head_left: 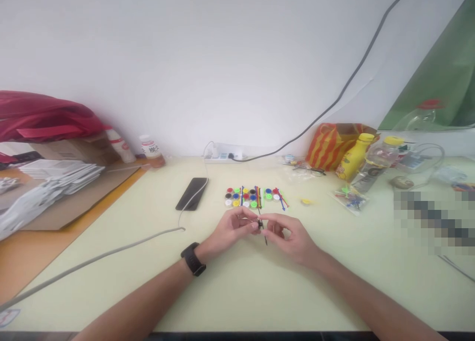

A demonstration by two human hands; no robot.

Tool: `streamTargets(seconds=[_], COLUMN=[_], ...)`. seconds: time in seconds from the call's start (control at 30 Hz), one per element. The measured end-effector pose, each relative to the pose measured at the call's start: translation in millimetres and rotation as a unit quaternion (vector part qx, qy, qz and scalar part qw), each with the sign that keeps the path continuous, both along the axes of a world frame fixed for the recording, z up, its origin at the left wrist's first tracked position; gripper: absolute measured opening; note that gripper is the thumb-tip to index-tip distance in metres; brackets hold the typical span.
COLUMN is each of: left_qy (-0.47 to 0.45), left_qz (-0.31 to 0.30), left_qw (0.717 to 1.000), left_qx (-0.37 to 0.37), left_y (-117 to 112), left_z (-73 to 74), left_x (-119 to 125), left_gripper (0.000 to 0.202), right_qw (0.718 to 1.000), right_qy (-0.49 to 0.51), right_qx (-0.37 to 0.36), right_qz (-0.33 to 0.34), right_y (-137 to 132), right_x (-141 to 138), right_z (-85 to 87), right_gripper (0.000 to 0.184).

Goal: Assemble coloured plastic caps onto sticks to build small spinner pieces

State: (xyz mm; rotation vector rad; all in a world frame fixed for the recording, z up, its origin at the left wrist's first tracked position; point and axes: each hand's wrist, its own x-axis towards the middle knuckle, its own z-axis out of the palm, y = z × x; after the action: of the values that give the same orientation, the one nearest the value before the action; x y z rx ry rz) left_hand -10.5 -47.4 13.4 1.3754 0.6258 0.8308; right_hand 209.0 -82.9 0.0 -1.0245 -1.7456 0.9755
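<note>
Above the middle of the table, my left hand (237, 226) pinches a small black piece (260, 223) between thumb and fingers. A thin black stick (265, 238) passes by or through this piece, its pointed end toward me; I cannot tell how they join. My right hand (291, 234) closes thumb and forefinger on the stick from the right. Just beyond my hands lie several round discs (236, 196) in red, blue, green, yellow, black and white, grouped in blocks. Coloured arrow-like sticks (282, 201) lie beside them, and a single yellow disc (306, 201) sits apart to the right.
A black phone (192, 194) with a white cable (111, 254) lies left. Bottles (152, 152), cardboard (85, 197) and a red bag (48, 116) stand farther left. A power strip (222, 154) is against the wall. A striped bag (324, 145), yellow bottle (354, 158) and plastic packet (349, 201) are right.
</note>
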Motion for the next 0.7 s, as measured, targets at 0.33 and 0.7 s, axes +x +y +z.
streamTargets(seconds=[0.33, 0.7], left_qy=[0.001, 0.002], left_qz=[0.011, 0.025], left_qw=[1.0, 1.0], left_qx=[0.002, -0.002], left_y=[-0.8, -0.9], left_z=[2.6, 2.3], left_x=[0.9, 0.5], left_gripper=[0.024, 0.027], right_qw=[1.0, 0.998], right_qy=[-0.017, -0.003], right_qx=[0.003, 0.052], right_qz=[0.004, -0.022], right_y=[1.6, 0.6], right_x=[1.3, 5.5], right_z=[0.6, -4.0], right_gripper=[0.033, 0.064])
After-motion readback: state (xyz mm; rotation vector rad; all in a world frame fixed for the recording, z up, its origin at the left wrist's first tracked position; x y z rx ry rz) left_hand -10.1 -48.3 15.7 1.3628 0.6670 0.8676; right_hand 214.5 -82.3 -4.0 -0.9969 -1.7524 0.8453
